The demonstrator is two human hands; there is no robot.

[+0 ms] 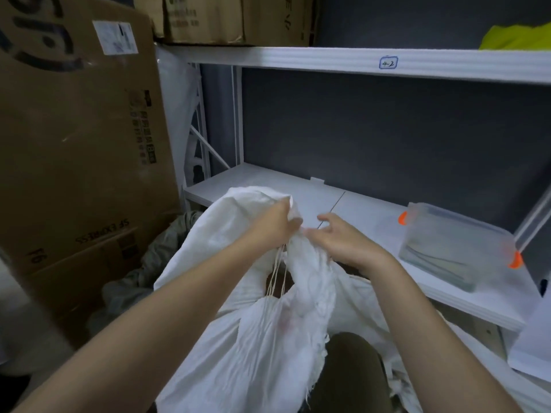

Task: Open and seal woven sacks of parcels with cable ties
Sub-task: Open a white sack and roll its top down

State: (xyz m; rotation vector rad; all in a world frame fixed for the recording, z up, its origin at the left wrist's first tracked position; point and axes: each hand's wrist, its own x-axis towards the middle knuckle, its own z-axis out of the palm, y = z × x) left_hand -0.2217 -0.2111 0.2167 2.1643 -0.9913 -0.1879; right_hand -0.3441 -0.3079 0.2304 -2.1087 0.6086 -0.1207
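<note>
My left hand (275, 223) clenches the sack (268, 323) mouth, bunching it for tying; my right hand (343, 238), fingers spread, hovers beside it, holding nothing.

White woven sack (256, 332), white shelf (328, 59), brown cardboard box (74, 129), clear tub (453, 245) with orange clips.

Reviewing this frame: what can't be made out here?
- Cable tie: none discernible in the head view; motion blur at the right hand.
- Sack contents: hidden by its fabric.
- Clear container contents: blurred.
- Left hand fingertips: buried in gathered fabric.
</note>
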